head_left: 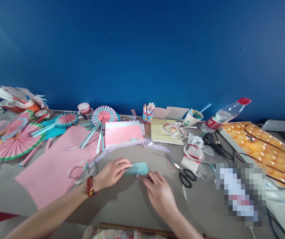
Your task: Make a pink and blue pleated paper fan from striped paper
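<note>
The left hand (112, 172) presses its fingertips down on the left end of a small teal paper (137, 168) lying on the grey table (122, 202), near the middle. The right hand (158, 191) pinches the paper's near edge with narrow fingers. A red bead bracelet (90, 186) sits on the left wrist. Just right lie black scissors (183, 172), tape rolls (193, 152) beyond them. Left of the hands is a pink sheet (55, 166); far left, pink paper fans (15, 141); far right, a bottle (225, 114) lies tilted
</note>
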Motion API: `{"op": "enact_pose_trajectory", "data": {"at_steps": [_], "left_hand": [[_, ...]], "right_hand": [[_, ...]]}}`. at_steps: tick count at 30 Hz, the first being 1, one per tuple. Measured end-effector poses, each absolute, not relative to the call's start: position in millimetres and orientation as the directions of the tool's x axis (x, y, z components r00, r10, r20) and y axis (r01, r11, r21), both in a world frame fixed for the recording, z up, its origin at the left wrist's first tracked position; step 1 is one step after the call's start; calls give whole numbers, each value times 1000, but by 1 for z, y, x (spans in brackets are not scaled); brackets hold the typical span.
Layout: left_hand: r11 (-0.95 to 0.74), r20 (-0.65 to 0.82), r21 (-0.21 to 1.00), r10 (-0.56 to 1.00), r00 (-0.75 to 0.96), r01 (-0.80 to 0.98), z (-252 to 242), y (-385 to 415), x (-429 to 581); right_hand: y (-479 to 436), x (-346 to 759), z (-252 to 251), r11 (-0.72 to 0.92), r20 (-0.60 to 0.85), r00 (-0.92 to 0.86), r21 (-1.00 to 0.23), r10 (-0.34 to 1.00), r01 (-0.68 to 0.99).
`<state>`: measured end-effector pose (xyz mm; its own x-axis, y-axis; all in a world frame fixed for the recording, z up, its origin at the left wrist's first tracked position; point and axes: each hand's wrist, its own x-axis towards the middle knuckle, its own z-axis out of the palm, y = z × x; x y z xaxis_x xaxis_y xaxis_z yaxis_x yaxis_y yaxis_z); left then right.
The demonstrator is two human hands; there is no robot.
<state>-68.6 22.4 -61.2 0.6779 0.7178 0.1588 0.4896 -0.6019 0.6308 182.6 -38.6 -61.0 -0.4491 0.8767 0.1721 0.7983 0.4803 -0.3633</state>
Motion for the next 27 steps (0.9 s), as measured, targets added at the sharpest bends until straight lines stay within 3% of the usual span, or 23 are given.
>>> {"op": "enact_pose_trajectory", "data": {"at_steps": [3, 10, 27], "left_hand": [[-604, 164, 593, 737, 655, 532, -58, 17, -82], [-639, 93, 366, 749, 656, 677, -53, 1, -102], [-634, 138, 503, 730, 670, 588, -61, 7, -87]], "right_hand": [[-39, 181, -62, 481, 161, -455, -361, 876, 799], [-38, 182, -62, 480, 163, -453, -363, 877, 799], [-32, 187, -64, 532, 239, -477, -299, 845, 792]]}}
